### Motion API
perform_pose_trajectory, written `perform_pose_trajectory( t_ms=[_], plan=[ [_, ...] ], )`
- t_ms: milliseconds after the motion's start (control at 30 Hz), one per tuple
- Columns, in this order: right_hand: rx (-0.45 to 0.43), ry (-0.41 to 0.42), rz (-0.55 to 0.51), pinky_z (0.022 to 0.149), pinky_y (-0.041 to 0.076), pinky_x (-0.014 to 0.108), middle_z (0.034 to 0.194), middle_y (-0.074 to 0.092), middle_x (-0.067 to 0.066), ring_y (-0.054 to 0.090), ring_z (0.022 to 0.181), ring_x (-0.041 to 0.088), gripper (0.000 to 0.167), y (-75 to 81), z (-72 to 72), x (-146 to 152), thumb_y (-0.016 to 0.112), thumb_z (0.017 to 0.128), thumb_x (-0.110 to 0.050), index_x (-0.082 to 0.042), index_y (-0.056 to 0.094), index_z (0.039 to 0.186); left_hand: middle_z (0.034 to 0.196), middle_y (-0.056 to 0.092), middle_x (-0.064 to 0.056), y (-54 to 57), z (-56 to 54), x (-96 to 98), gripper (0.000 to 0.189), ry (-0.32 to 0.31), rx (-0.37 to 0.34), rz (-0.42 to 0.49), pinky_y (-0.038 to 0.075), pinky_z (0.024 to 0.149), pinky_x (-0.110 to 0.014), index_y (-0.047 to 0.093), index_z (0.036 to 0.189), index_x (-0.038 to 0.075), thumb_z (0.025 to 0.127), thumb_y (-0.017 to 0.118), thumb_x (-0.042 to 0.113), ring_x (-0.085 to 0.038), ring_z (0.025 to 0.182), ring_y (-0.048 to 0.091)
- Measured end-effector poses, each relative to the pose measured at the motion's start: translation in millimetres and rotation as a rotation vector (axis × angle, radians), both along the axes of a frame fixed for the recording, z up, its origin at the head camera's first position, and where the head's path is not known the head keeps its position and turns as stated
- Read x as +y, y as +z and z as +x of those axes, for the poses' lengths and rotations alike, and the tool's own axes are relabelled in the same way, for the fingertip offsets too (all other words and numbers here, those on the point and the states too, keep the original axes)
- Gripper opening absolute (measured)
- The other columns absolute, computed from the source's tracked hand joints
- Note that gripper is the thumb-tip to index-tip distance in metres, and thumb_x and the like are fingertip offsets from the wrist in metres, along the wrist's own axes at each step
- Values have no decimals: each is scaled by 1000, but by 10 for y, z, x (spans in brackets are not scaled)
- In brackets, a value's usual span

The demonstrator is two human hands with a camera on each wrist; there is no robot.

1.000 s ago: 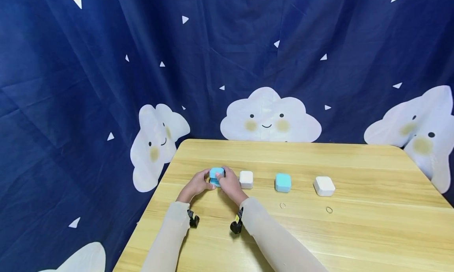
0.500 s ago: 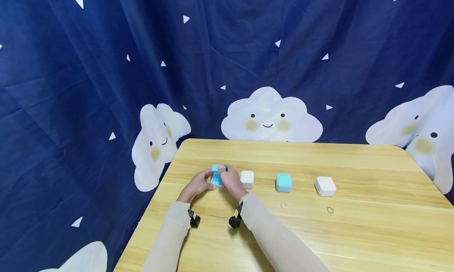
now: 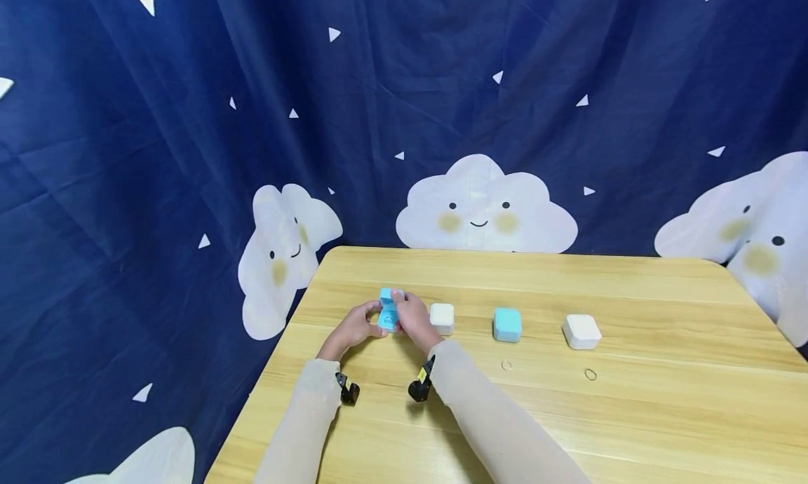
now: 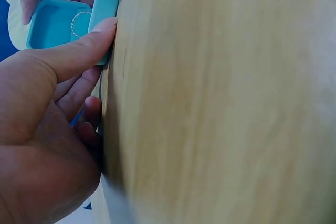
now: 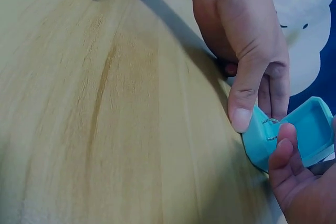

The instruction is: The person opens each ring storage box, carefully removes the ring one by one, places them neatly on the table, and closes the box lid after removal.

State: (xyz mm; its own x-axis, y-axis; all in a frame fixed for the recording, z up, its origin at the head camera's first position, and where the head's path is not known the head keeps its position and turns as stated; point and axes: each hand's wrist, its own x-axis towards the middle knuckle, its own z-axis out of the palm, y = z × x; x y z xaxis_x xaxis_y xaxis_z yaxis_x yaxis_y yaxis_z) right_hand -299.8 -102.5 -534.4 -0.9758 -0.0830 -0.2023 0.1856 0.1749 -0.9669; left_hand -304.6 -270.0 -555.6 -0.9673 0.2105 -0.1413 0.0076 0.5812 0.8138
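Note:
A light-blue ring box [image 3: 388, 322] stands with its lid raised near the table's left side. Inside it, a twisted silvery ring [image 4: 72, 25] sits upright in the insert, as the left wrist view shows. My left hand [image 3: 351, 332] grips the base from the left, the thumb [image 4: 86, 45] pressed on its front wall. From the right, my right hand [image 3: 415, 320] holds the lid, its thumb at the lid's edge. In the right wrist view, curled right-hand fingers [image 5: 287, 153] lie in front of the box, partly hiding it.
Right of the hands stand a white box [image 3: 442, 318], another light-blue box [image 3: 508, 325] and a second white box [image 3: 581, 331], all lids down. Nearer me lie two loose rings, a pale ring [image 3: 506, 365] and a darker ring [image 3: 590, 374]. A dark-blue curtain [image 3: 353, 119] hangs behind the table.
The light-blue box's lid has tilted up and back under my right hand, bringing the inside and the ring into view. My left hand has kept its hold on the base.

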Motion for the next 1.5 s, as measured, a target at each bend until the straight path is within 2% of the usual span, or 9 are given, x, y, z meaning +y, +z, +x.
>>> perform_pose_trajectory(
  t_ms=[133,233,300,367,533,667,867,1267,1500],
  plan=[
    [26,-17,45,57,54,35,106,65,18,56,59,20,59,31,19,13,41,107,-45,0,48,145,147,55,-13,-20,-4,13,65,8,-14,9,29,120,-52,54,144,7,84,80,6,-35,143,41],
    [103,-58,132,84,57,47,133,60,22,67,94,33,64,75,46,15,42,107,-45,4,43,148,147,55,-13,-16,-1,15,66,7,-11,9,29,120,-52,54,144,7,84,80,6,-35,143,41],
    [166,-91,185,101,50,52,142,54,23,61,118,39,65,101,73,9,42,106,-45,5,43,148,147,55,-14,-7,4,16,66,6,-11,12,29,119,-53,54,144,7,84,80,7,-36,143,41],
    [237,-122,241,109,43,54,145,52,24,53,131,41,62,128,108,0,45,106,-44,4,47,145,147,55,-14,2,11,14,67,8,-12,16,29,119,-53,53,144,7,83,80,7,-37,143,40],
    [365,-159,369,91,55,49,135,58,19,65,110,36,49,179,232,-55,54,104,-39,-2,58,136,148,54,-15,14,34,-9,68,0,-12,43,28,119,-55,53,145,7,83,80,6,-39,143,40],
    [430,-156,430,76,56,42,125,63,13,68,96,28,39,153,338,-91,59,102,-34,-6,63,128,147,54,-16,21,50,-15,70,-22,11,58,29,118,-57,53,145,6,81,80,7,-41,142,40],
    [481,-112,472,78,57,40,113,68,12,69,97,26,28,25,386,-111,68,97,-21,-4,69,118,147,55,-15,43,67,6,70,-8,2,59,29,118,-56,53,144,6,80,81,6,-39,143,41],
    [413,-40,492,84,57,42,106,71,12,69,98,27,24,-167,308,-90,73,92,-11,-1,72,113,147,54,-14,27,49,9,70,14,-32,69,27,120,-55,51,146,6,82,80,6,-39,144,38],
    [418,-26,522,79,57,39,102,69,10,68,94,24,17,-205,271,-93,72,92,-9,-4,73,108,148,54,-14,8,31,8,68,10,-27,58,28,120,-53,52,145,6,83,79,5,-37,144,39]
  ],
)
